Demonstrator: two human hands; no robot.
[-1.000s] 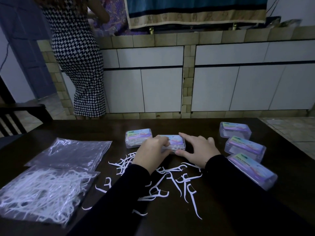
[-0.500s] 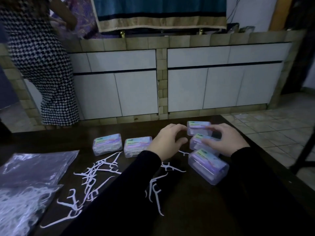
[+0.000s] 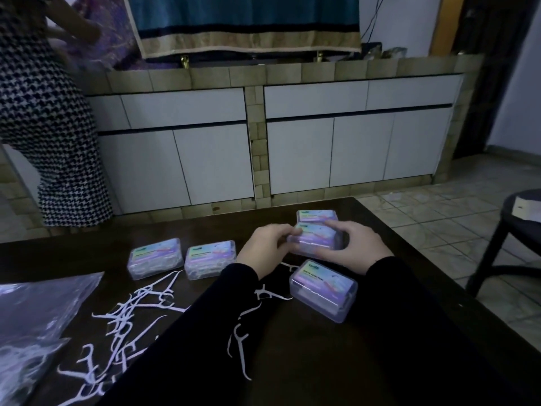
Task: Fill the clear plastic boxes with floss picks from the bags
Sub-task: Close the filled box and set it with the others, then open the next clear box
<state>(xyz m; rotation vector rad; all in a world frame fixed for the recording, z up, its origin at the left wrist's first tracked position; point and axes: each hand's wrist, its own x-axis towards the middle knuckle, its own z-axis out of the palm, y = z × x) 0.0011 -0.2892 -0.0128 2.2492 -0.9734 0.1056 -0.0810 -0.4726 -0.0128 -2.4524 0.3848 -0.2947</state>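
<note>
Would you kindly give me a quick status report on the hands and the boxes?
Both hands, left and right, grip the middle box of the right-hand row. Four other boxes rest closed. Loose floss picks scattered under left sleeve.

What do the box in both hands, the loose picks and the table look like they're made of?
Held box: clear glossy plastic, probably; the contents show through under a printed label. Loose picks: white, thin and moulded, likely plastic. Table: dark and smooth with a faint sheen; wood or laminate, the dim light leaves it open.

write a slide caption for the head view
Both hands, left and right, grip a clear floss-pick box above a dark table strewn with loose picks.
</note>
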